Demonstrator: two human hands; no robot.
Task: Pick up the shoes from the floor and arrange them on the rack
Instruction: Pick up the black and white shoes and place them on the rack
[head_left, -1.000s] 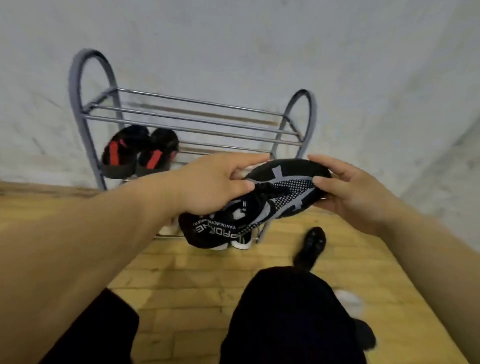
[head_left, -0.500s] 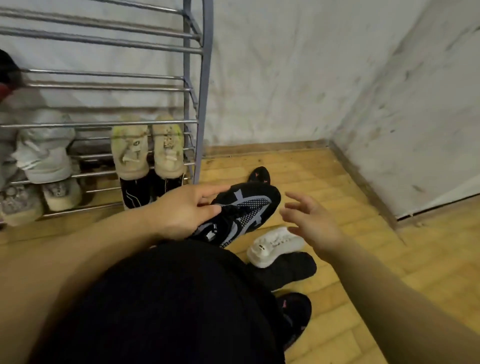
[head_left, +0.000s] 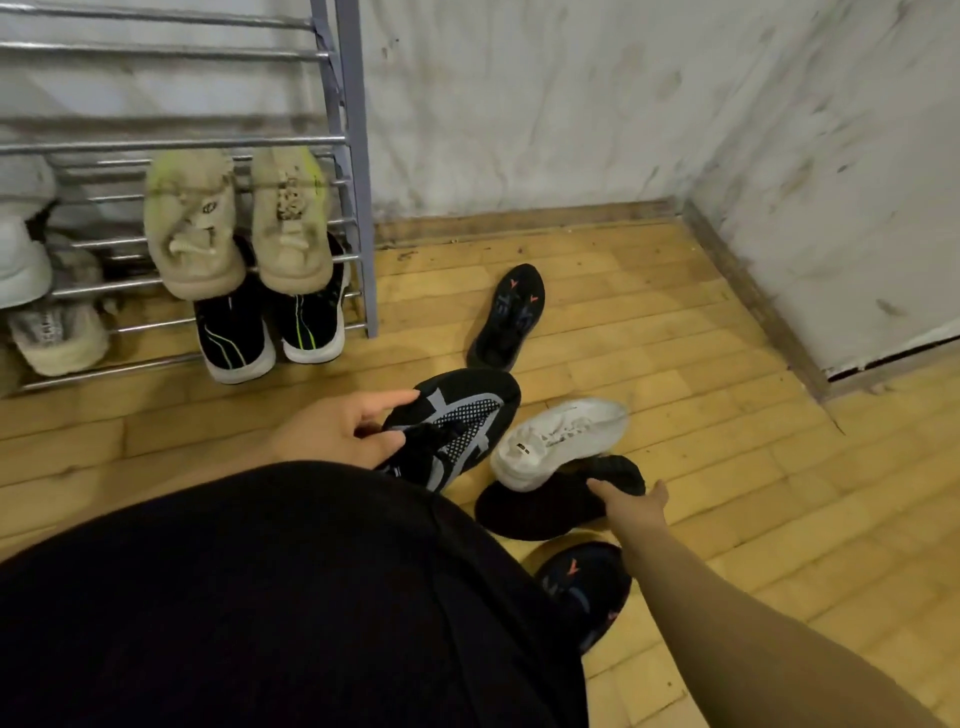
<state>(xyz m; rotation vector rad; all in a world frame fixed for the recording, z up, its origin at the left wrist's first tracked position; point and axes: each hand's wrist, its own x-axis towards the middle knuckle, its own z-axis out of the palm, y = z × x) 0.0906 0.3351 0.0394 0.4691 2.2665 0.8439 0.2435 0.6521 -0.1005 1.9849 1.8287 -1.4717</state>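
My left hand (head_left: 343, 434) grips a black shoe with grey stripes (head_left: 457, 426), held low above the floor. My right hand (head_left: 631, 506) reaches down onto a plain black shoe (head_left: 540, 512) lying on the floor; its fingers touch the shoe's edge, and whether they grip it is hidden. A white sneaker (head_left: 556, 441) rests partly on that black shoe. Two black shoes with red marks lie on the floor, one (head_left: 511, 317) near the rack, one (head_left: 584, 584) by my forearm. The metal rack (head_left: 353, 208) stands at the left.
On the rack sit a beige pair (head_left: 239, 223), a black pair with white soles (head_left: 270, 327) and pale shoes (head_left: 52, 332) at the far left. White walls meet in a corner at the right. My dark-clothed leg (head_left: 260, 597) fills the lower left.
My right hand let go of the striped shoe and dropped down to the plain black shoe on the floor. My view swung down and right. My left hand kept the striped shoe.
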